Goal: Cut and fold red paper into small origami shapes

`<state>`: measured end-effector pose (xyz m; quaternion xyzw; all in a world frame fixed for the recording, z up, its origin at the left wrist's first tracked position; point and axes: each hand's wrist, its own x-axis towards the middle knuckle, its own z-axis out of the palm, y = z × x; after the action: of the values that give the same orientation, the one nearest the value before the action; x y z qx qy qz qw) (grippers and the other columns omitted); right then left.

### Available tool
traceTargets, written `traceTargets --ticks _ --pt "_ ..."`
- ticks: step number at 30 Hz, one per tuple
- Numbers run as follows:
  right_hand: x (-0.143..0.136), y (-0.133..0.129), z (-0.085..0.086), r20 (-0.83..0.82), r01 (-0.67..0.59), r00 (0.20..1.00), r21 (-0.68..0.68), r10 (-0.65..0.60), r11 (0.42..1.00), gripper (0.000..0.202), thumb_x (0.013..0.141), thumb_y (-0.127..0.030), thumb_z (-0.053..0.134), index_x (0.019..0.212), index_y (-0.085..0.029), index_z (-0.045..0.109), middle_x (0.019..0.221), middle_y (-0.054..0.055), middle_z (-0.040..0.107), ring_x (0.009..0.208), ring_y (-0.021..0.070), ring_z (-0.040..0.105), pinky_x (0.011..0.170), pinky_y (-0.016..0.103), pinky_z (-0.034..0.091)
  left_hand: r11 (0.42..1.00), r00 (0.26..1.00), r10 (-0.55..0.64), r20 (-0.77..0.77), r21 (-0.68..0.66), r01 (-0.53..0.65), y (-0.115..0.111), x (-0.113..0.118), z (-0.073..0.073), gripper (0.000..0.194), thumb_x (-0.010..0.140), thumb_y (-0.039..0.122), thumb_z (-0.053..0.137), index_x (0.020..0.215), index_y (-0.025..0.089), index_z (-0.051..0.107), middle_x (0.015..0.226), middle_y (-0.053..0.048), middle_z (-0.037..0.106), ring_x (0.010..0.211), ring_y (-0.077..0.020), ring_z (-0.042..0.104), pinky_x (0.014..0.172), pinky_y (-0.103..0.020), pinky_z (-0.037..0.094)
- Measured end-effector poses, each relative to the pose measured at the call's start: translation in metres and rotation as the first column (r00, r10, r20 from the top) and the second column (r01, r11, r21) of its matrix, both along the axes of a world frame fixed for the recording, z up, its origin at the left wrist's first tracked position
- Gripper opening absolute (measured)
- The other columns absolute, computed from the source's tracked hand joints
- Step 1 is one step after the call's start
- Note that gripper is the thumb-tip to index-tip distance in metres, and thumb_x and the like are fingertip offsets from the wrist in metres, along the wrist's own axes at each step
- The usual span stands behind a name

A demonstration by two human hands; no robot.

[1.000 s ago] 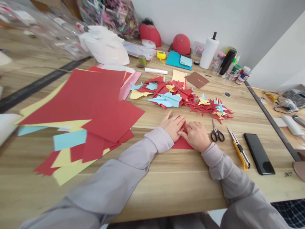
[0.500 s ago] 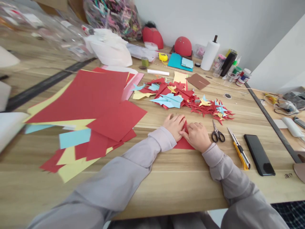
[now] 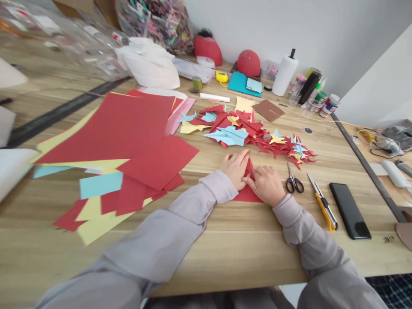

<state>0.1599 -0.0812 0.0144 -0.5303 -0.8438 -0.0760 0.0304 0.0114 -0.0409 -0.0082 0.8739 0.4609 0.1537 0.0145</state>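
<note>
A sheet of red paper (image 3: 247, 197) lies on the table under both my hands, with a folded part rising to a point between them. My left hand (image 3: 233, 170) holds the paper's left side, its fingers close together and pointing away from me. From the right, my right hand (image 3: 268, 183) grips the fold with curled fingers, its thumb pressed on the paper and reaching toward the left hand. Much of the sheet is hidden beneath the hands. Just beyond them is a heap of folded red, blue and yellow paper pieces (image 3: 230, 134), including paper planes and stars.
Right of my hands lie scissors (image 3: 293, 182), a yellow utility knife (image 3: 325, 208) and a black phone (image 3: 350, 210). Loose coloured sheets (image 3: 109, 124) spread over the left side. A paper towel roll (image 3: 285, 75) and small bottles (image 3: 328, 105) stand at the back.
My left fingers have shifted slightly up and left, showing more of the red fold between the hands. The right hand stays almost in place.
</note>
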Motion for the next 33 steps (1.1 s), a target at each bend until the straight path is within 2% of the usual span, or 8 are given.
traceTargets --ticks 7,12,20,25,28,30,33 --pt "0.001 0.001 0.000 -0.005 -0.013 1.000 0.008 0.013 1.000 0.056 0.094 -0.054 0.032 0.090 -0.011 0.067 0.082 0.011 0.064 0.078 0.0215 0.056 0.070 0.034 0.030 0.998 0.999 -0.045 0.003 0.043 0.045 0.000 -0.003 -0.002 0.047 0.079 0.035 0.049 0.120 0.016 0.057 0.142 -0.016 0.043 0.123 -0.0326 0.042 0.094 -0.050 0.034" --pt "0.002 -0.003 0.001 0.014 -0.021 1.000 0.003 0.021 1.000 0.056 0.094 -0.053 0.033 0.086 -0.011 0.068 0.079 0.011 0.064 0.076 0.0206 0.055 0.069 0.034 0.029 0.999 1.000 -0.028 -0.004 0.041 0.028 0.001 -0.003 -0.001 0.044 0.082 0.033 0.046 0.120 0.016 0.058 0.140 -0.016 0.045 0.123 -0.0309 0.043 0.095 -0.050 0.034" --pt "0.002 -0.033 0.005 0.036 -0.006 0.999 0.045 0.005 0.999 0.059 0.092 -0.056 0.035 0.069 -0.013 0.068 0.071 0.011 0.064 0.066 0.0197 0.055 0.062 0.033 0.027 0.997 0.999 -0.052 -0.003 0.056 0.052 0.001 -0.002 0.000 0.045 0.085 0.033 0.044 0.122 0.012 0.057 0.137 -0.017 0.049 0.120 -0.0317 0.045 0.094 -0.051 0.035" --pt "0.013 -0.028 0.007 -0.096 0.094 0.992 0.121 -0.082 0.988 0.050 0.096 -0.041 0.038 0.063 -0.016 0.067 0.062 0.007 0.061 0.060 0.0157 0.053 0.061 0.031 0.028 0.996 0.998 -0.070 0.000 0.056 0.070 0.001 -0.003 -0.003 0.044 0.085 0.034 0.042 0.122 0.015 0.057 0.135 -0.015 0.051 0.121 -0.0311 0.044 0.094 -0.049 0.035" --pt "0.018 -0.015 0.005 -0.156 0.104 0.984 0.137 -0.082 0.985 0.033 0.096 -0.029 0.040 0.089 -0.017 0.070 0.076 0.008 0.065 0.073 0.0181 0.057 0.067 0.030 0.033 0.996 0.997 -0.070 0.029 0.060 0.069 0.002 -0.002 -0.005 0.044 0.085 0.033 0.042 0.123 0.015 0.057 0.134 -0.014 0.052 0.122 -0.0310 0.044 0.095 -0.049 0.034" --pt "0.017 -0.007 0.003 -0.184 0.050 0.982 0.097 -0.031 0.994 0.028 0.095 -0.025 0.041 0.103 -0.017 0.067 0.092 0.010 0.067 0.086 0.0203 0.057 0.075 0.031 0.037 0.997 0.996 -0.067 0.067 0.054 0.063 0.003 -0.002 -0.005 0.044 0.085 0.030 0.041 0.124 0.015 0.055 0.133 -0.014 0.053 0.121 -0.0297 0.045 0.096 -0.048 0.034" --pt "0.010 0.005 0.001 -0.228 -0.050 0.972 0.029 0.055 0.998 0.029 0.092 -0.022 0.045 0.115 -0.017 0.062 0.114 0.012 0.064 0.103 0.0229 0.055 0.085 0.035 0.040 0.999 0.990 -0.028 0.141 0.034 0.023 0.005 -0.003 -0.006 0.043 0.084 0.023 0.040 0.123 0.015 0.055 0.131 -0.013 0.055 0.118 -0.0271 0.050 0.096 -0.046 0.034"
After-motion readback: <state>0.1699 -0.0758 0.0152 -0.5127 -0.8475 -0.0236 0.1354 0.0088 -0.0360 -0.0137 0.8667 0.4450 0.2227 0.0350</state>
